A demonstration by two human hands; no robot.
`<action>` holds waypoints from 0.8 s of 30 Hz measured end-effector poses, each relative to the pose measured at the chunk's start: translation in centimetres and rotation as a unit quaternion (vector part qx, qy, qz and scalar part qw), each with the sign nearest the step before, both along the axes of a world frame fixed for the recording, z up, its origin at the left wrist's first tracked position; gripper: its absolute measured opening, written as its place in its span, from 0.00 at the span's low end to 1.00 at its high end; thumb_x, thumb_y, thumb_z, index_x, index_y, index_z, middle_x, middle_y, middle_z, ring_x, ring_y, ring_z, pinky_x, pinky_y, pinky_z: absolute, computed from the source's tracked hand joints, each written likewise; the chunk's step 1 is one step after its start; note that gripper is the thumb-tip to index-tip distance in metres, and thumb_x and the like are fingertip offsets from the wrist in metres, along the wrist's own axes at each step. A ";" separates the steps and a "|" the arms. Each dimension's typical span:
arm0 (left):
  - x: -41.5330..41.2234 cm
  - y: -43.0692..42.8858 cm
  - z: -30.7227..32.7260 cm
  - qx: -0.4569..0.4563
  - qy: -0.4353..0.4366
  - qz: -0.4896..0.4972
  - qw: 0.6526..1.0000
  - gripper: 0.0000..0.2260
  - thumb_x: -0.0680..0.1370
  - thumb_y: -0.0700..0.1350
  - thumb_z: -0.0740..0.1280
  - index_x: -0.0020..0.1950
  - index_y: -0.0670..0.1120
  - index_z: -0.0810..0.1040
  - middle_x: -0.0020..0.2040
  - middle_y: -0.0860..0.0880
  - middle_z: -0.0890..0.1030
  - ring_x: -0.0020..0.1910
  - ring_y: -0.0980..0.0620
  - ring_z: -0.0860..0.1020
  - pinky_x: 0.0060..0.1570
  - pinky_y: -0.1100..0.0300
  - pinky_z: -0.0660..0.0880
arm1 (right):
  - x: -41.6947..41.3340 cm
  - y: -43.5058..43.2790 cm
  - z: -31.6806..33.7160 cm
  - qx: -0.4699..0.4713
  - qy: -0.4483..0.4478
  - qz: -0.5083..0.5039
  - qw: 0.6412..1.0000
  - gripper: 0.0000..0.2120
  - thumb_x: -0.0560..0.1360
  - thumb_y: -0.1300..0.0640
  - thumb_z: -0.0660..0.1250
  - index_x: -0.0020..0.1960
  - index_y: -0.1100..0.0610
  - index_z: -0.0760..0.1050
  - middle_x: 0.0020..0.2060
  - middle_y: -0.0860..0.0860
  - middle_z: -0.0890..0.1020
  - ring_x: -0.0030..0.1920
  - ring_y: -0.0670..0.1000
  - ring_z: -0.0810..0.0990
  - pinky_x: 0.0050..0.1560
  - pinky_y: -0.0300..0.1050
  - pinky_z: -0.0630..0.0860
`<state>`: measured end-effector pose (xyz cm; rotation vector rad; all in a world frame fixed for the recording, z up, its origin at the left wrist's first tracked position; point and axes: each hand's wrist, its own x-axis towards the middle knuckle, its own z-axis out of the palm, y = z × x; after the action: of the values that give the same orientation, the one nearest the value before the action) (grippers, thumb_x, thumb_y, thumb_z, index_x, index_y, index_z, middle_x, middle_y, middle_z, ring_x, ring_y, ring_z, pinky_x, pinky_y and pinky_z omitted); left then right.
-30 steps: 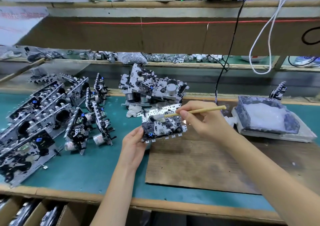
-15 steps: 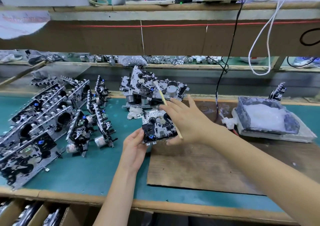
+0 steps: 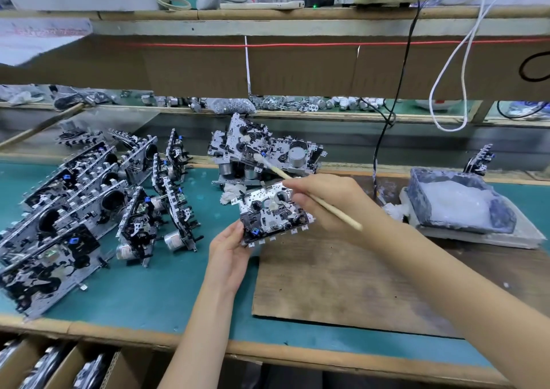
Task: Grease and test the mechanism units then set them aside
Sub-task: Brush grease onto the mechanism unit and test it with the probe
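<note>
My left hand (image 3: pixel 230 253) grips the lower left edge of a metal mechanism unit (image 3: pixel 272 214) held tilted above the wooden board (image 3: pixel 342 278). My right hand (image 3: pixel 330 204) lies over the unit's right side, fingers curled onto it. A wooden grease brush (image 3: pixel 339 214) sits between the fingers of that hand, its white tip pointing up and left toward the pile of units (image 3: pixel 265 153) behind. A dab of white grease shows on the held unit's face.
Several mechanism units (image 3: pixel 74 204) stand in rows on the green mat (image 3: pixel 148 284) at left. A tray of white grease (image 3: pixel 458 204) sits at right. Black and white cables (image 3: pixel 384 138) hang from the upper shelf. Cardboard boxes (image 3: pixel 62 368) with units are below the bench's front edge.
My right hand swung the brush from lying across the unit to pointing up and away, and came down onto the unit's right side. My left hand kept its hold.
</note>
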<state>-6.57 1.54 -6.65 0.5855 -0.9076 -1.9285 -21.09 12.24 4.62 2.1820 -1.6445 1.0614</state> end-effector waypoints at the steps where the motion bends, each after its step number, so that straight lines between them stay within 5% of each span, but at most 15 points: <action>1: 0.0 0.0 0.0 0.001 0.001 0.003 1.000 0.11 0.80 0.35 0.55 0.51 0.36 0.76 0.40 0.48 0.85 0.39 0.55 0.83 0.37 0.64 0.78 | 0.2 0.5 0.2 -0.016 -0.012 0.020 1.000 0.14 0.77 0.56 0.62 0.54 0.65 0.79 0.39 0.53 0.82 0.39 0.48 0.78 0.40 0.39 0.73; 8: 0.1 0.0 0.0 0.000 -0.010 0.008 1.000 0.11 0.80 0.35 0.55 0.54 0.34 0.76 0.42 0.47 0.84 0.39 0.54 0.82 0.36 0.64 0.77 | 0.9 2.1 0.2 -0.009 -0.018 0.035 0.999 0.12 0.75 0.58 0.64 0.44 0.65 0.82 0.32 0.54 0.81 0.31 0.51 0.78 0.33 0.43 0.74; 24: 0.1 -0.1 -0.1 -0.004 -0.038 0.001 0.999 0.13 0.80 0.35 0.55 0.60 0.31 0.72 0.51 0.40 0.79 0.46 0.49 0.79 0.40 0.63 0.78 | 0.7 1.7 -0.3 0.026 -0.013 0.027 0.999 0.10 0.75 0.60 0.64 0.47 0.64 0.81 0.34 0.54 0.81 0.33 0.52 0.78 0.33 0.49 0.76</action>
<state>-6.50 1.47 -6.74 0.6582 -0.9604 -1.9110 -20.43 13.91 4.34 2.2675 -1.6495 1.0777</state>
